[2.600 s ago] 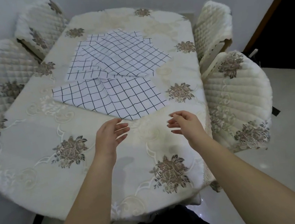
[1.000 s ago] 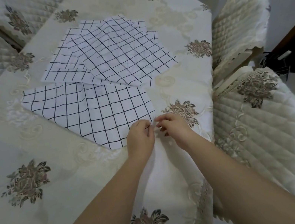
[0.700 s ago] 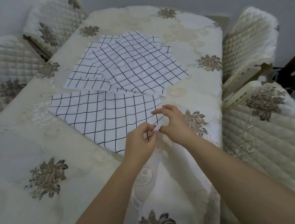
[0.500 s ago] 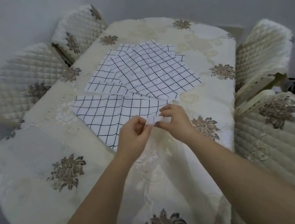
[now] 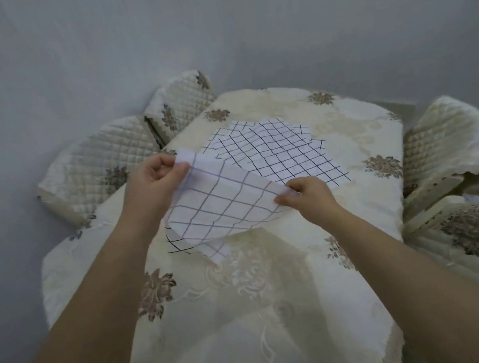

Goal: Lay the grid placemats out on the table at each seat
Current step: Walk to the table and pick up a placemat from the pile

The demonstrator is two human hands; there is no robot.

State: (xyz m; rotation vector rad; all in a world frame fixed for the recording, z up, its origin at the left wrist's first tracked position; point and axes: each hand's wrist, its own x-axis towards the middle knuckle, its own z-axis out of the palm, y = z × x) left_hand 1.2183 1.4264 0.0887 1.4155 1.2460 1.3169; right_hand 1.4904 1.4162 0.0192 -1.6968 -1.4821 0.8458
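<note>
A white placemat with a black grid (image 5: pixel 223 206) hangs lifted off the table, its pale underside facing me. My left hand (image 5: pixel 152 180) pinches its upper left corner. My right hand (image 5: pixel 307 195) pinches its right edge. A low corner of it still sags near the cloth. Behind it, a loose pile of more grid placemats (image 5: pixel 283 148) lies overlapped in the middle of the table (image 5: pixel 281 285), which wears a cream embroidered cloth with brown flowers.
Two quilted cream chairs (image 5: pixel 98 176) stand at the table's far left and two more (image 5: pixel 443 140) along the right side. A grey wall fills the background. The cloth's near edge hangs down in front of me.
Both hands have raised the nearest placemat off the table and spread apart along it; my left hand went up and left. The camera has tilted upward.
</note>
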